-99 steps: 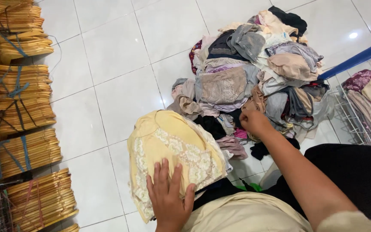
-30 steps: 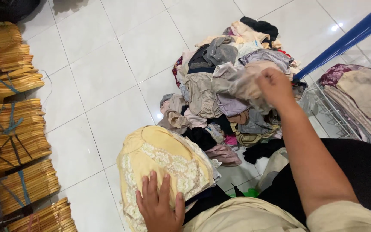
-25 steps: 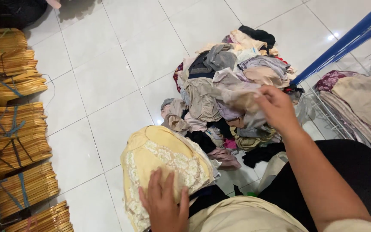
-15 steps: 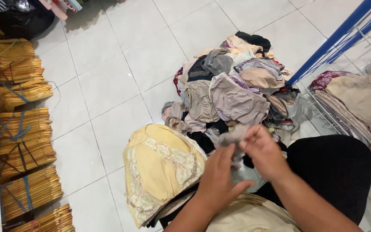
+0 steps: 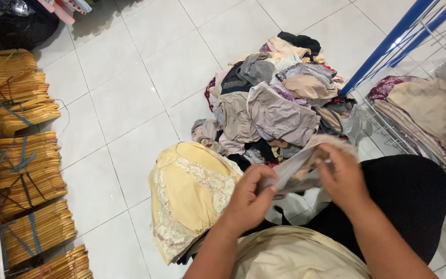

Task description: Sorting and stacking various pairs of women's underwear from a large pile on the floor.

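Single head-worn view, looking steeply down from above the seated person's lap onto a white tiled floor (image 5: 130, 103). Both hands sit close at lower centre; a pile of clothes (image 5: 274, 98) lies farther ahead, bundled wooden hangers (image 5: 24, 165) along the left edge.

Your left hand (image 5: 248, 199) & right hand (image 5: 343, 175) pinch a pale grey garment (image 5: 298, 166) btwn them, above the yellow lace garment (image 5: 189, 194), near the clothes pile (image 5: 274, 98) on the floor (image 5: 130, 103).
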